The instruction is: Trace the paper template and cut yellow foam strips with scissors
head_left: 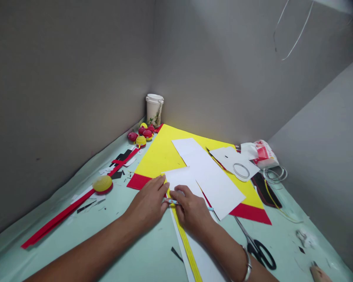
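My left hand (148,203) lies on the table with its fingers stretched flat, pressing the end of a narrow yellow paper strip (188,246) where it meets a small white sheet (184,178). My right hand (191,209) is closed around a light blue pen-like tool (173,202), whose tip points left toward my left fingers. The yellow strip runs along a long white strip (204,262) toward me. Under them lie a large yellow sheet (161,154) on a red sheet (250,213), and a bigger white sheet (211,176).
Black-handled scissors (257,246) lie at the right. A tape ring (241,170), a red-and-white packet (263,154) and coiled wire (275,174) sit behind them. Small red and yellow paper balls (142,135) and a cup (154,109) stand in the corner. Red strips (59,217) lie left.
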